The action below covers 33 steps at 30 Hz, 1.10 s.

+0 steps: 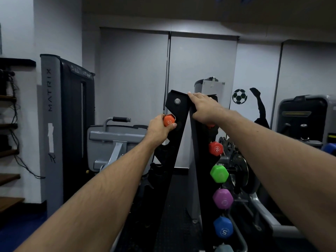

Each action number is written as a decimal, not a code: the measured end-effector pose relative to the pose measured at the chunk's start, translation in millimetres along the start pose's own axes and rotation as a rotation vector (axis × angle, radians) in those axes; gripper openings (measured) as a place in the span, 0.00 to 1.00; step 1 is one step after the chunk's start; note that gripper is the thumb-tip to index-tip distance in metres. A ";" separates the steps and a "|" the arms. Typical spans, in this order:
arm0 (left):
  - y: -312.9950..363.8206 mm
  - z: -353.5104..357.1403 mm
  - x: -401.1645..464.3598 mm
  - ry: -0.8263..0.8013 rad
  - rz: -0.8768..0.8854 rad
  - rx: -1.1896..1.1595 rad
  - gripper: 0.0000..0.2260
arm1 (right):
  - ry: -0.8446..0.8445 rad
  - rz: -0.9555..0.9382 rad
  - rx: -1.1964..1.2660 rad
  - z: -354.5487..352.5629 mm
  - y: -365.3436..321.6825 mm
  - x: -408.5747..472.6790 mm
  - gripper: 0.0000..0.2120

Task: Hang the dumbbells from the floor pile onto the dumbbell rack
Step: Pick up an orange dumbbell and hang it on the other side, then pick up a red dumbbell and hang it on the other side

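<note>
Dumbbell rack, a black A-frame tower, stands at the centre of the view with its near uprights converging at the top. On its left side the left hand holds an orange dumbbell at the uppermost notch; the grip is closed around the weight, fingers curled over its head and thumb beneath, and the handle is hidden behind the hand and frame. Judged step: seating this dumbbell in the top left cradle. Whether it already bears on the rack cannot be told. The right hand lies over the top of the right upright, fingers extended toward the apex and thumb apparently wrapped around the near edge; it appears to steady the frame, though whether it clasps or merely rests cannot be told. Both forearms reach forward and upward, nearly straight. On the rack's right side hang a red-orange dumbbell, a green dumbbell, a purple dumbbell and a blue dumbbell, in descending order, with a grey one partly visible at the bottom edge. Lower notches on the left side appear vacant. Next move calls for settling the handle fully into the notch before the grip releases. The floor pile is not in view.
</note>
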<state>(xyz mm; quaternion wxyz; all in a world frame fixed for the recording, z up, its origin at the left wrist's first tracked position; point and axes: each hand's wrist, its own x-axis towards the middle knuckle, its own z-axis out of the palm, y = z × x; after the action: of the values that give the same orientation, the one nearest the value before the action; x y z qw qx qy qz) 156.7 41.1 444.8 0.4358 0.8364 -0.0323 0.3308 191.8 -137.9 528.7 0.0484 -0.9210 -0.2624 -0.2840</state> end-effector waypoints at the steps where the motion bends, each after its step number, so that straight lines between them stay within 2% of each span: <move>1: 0.8 -1.4 -1.6 -0.008 -0.001 0.005 0.27 | -0.016 -0.001 0.002 -1.7 -1.0 -1.2 0.42; 4: -0.3 -2.7 -8.3 -0.015 0.009 0.031 0.27 | -0.047 0.008 0.006 -3.9 -3.1 -9.2 0.42; 10: -4.5 -6.5 -36.2 0.015 0.007 0.015 0.24 | 0.011 0.021 0.002 6.3 -1.9 -35.0 0.41; 14: -14.4 -6.9 -61.5 0.000 0.007 0.020 0.22 | 0.128 0.041 0.104 18.3 -9.6 -62.0 0.39; 17: -25.2 -7.8 -76.8 -0.014 -0.008 0.033 0.27 | 0.206 0.055 0.239 37.3 -22.8 -92.3 0.34; 20: -42.9 -4.1 -98.1 0.002 -0.028 0.062 0.29 | 0.170 0.029 0.319 71.3 -39.3 -127.9 0.32; 24: -80.3 8.9 -145.8 0.025 -0.009 0.037 0.24 | 0.115 0.000 0.396 132.0 -57.4 -171.9 0.31; 27: -120.9 20.2 -180.5 0.021 -0.053 0.006 0.24 | 0.085 0.012 0.454 174.5 -67.9 -205.0 0.30; 30: -164.9 32.3 -218.2 -0.023 -0.161 -0.018 0.27 | 0.048 0.064 0.475 221.1 -75.2 -240.0 0.36; 33: -206.7 45.2 -263.2 -0.157 -0.276 0.019 0.32 | -0.093 0.133 0.431 272.1 -82.8 -279.5 0.41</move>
<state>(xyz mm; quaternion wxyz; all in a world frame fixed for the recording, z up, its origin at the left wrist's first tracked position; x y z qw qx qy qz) 46.2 73.3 127.3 0.4651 0.8604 0.0521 0.2016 89.0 -129.4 143.5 0.2502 -0.9167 -0.2577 -0.1748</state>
